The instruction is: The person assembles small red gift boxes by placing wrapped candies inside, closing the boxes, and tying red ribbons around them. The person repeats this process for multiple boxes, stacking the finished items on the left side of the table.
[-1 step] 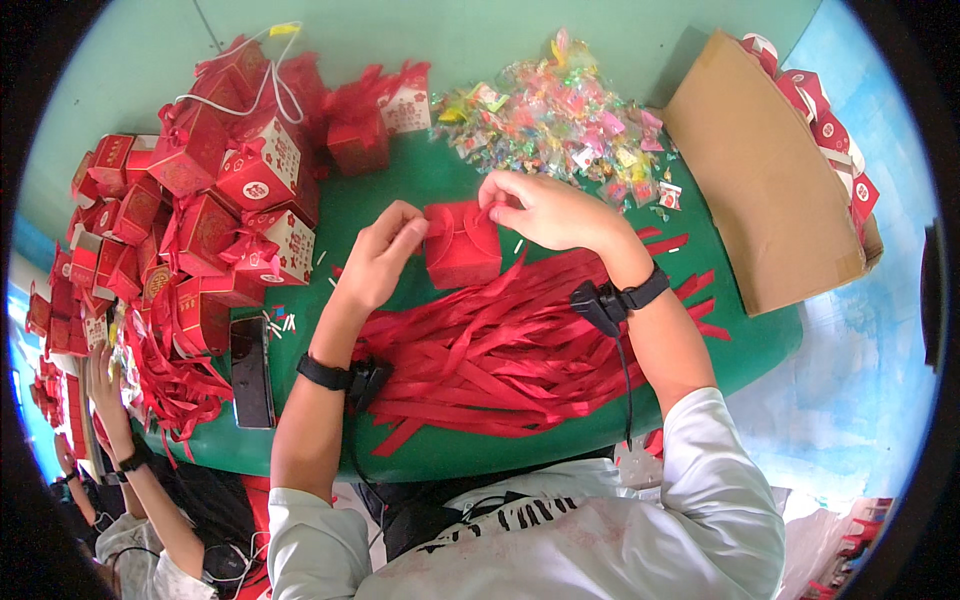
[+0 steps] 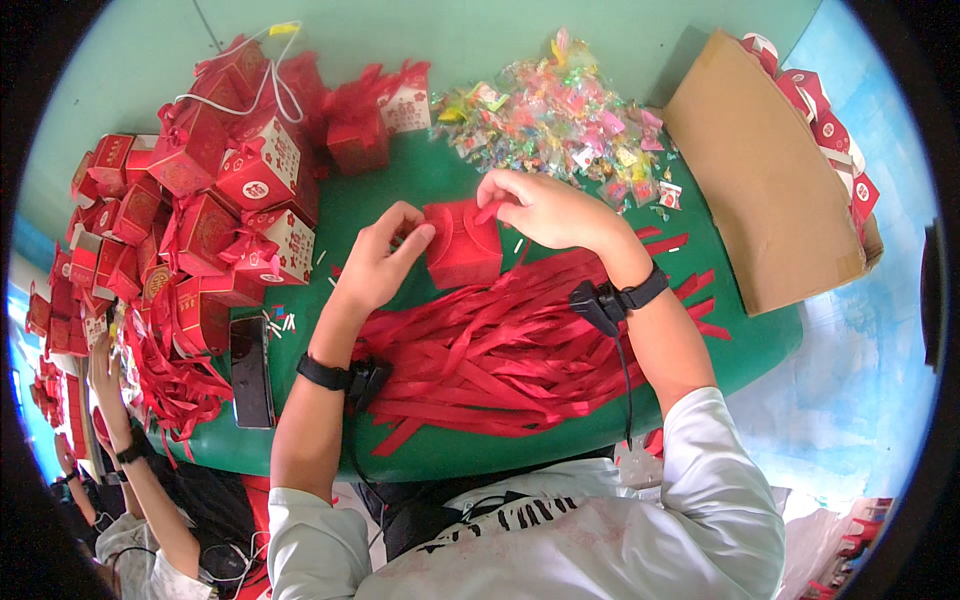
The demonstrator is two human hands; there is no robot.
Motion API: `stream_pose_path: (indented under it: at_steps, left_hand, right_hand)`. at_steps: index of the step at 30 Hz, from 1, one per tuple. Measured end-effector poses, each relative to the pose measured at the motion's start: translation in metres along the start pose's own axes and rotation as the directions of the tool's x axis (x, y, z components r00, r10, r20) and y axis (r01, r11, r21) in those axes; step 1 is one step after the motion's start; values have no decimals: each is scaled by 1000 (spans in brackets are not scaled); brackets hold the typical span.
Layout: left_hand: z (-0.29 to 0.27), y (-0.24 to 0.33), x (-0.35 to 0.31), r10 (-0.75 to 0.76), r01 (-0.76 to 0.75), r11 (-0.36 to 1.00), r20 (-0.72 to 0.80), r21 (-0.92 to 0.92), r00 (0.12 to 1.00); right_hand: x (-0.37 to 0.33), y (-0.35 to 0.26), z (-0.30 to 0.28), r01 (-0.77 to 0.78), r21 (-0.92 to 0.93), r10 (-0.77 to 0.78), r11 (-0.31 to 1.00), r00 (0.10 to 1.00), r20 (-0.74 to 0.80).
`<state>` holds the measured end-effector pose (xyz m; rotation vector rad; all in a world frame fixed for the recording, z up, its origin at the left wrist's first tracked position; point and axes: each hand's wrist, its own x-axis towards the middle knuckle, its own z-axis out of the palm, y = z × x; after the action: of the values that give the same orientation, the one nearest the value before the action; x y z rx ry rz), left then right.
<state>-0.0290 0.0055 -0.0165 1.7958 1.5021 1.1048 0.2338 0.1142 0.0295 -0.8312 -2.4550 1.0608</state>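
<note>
A small red gift box stands on the green table in front of me, its curved top flaps folded over. At its left side my left hand has its thumb apart from its curled fingers, with nothing visible between them. My right hand pinches a red ribbon at the box's upper right edge. Just below the box lies a broad heap of loose red ribbons, under and between my forearms. How the ribbon runs around the box is hard to make out.
Red gift boxes with bows are stacked high on the left. Wrapped candies lie heaped at the back. To the right stands a cardboard carton with boxes inside. A phone rests near a co-worker's hand at far left.
My left thumb and fingers have parted at the box's left side, where they were pinched together before. The right hand has shifted very slightly, still pinching the ribbon.
</note>
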Motion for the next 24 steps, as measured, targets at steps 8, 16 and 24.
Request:
stream_pose_path:
  at_steps: [8,16,24]
  left_hand:
    - [0,4,3,4,-3,999,-17,54,1000]
    - [-6,15,-1,219,-208,867,30,454,975]
    - [6,17,-1,77,-32,952,-137,304,988]
  right_hand:
    - [4,-3,-11,-20,-59,23,998,999,45]
    - [5,-17,-1,-68,-252,72,965,997,7]
    - [1,-18,19,185,-313,-254,932,947,-198]
